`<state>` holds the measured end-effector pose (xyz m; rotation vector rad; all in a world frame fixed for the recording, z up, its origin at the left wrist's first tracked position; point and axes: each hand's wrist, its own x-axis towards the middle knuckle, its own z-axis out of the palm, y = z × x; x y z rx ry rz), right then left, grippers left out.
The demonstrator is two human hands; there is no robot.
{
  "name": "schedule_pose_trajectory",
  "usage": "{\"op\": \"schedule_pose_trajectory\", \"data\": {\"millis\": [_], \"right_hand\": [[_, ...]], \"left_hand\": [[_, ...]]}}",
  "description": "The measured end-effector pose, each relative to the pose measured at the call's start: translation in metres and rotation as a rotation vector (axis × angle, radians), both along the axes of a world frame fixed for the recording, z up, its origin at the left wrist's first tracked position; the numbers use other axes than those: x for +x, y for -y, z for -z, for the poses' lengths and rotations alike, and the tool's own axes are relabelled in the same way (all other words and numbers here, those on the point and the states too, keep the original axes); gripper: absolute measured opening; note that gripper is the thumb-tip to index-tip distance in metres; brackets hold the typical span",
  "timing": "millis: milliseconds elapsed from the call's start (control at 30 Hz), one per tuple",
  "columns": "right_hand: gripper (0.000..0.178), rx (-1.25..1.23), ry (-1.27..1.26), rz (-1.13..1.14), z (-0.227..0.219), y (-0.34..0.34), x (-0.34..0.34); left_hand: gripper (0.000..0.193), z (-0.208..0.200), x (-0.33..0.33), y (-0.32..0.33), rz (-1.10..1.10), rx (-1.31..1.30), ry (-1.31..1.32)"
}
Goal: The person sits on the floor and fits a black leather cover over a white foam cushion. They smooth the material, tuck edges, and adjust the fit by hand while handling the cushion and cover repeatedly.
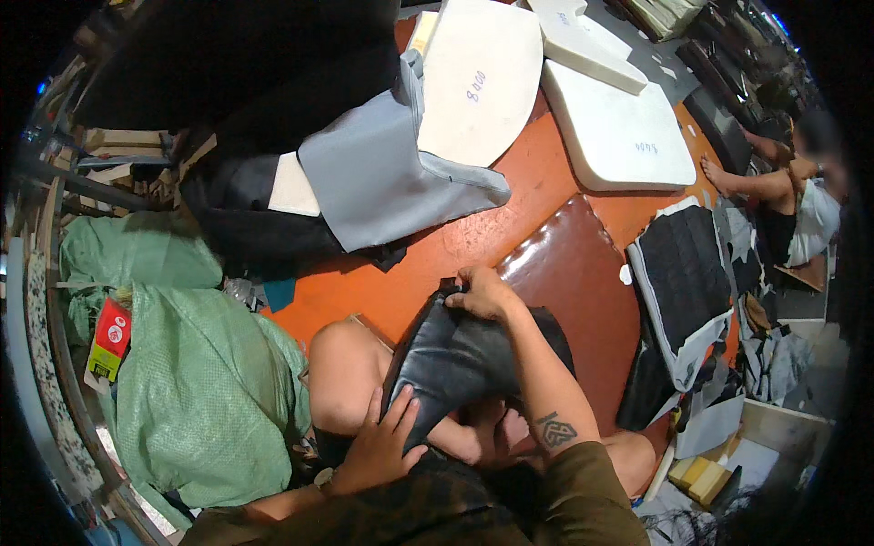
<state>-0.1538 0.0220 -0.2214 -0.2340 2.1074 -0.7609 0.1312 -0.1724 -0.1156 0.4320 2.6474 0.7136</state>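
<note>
A piece of shiny black leather-like cover lies across my lap, over my crossed legs. My left hand rests flat on its lower left edge, fingers spread. At its upper corner, my right hand pinches the edge between thumb and fingers; a small dark tab shows there. The cover's underside is hidden. Just beyond my hands, a grey sheet of cover material lies over black fabric and part of a cream foam pad.
White foam pads lie at the far right on the orange surface. A brown glossy sheet and a black padded piece are on the right. A green woven sack stands left. Another person sits at far right.
</note>
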Motion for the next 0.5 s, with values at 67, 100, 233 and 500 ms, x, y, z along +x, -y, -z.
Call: {"op": "schedule_pose_trajectory", "data": {"millis": [67, 100, 233, 500], "right_hand": [[0.061, 0.005, 0.035, 0.022, 0.002, -0.002, 0.002], [0.059, -0.016, 0.079, 0.047, 0.001, -0.008, 0.003], [0.046, 0.166, -0.025, -0.195, 0.004, 0.000, -0.002], [0.032, 0.023, -0.257, -0.008, 0.027, -0.004, 0.024]], "left_hand": [[0.083, 0.000, 0.000, -0.002, 0.014, 0.004, -0.008], [0.082, -0.002, -0.002, -0.004, -0.006, -0.004, 0.008], [0.085, -0.004, -0.025, -0.018, -0.054, -0.060, -0.019], [0.106, 0.018, -0.074, -0.052, -0.065, -0.343, 0.107]]}}
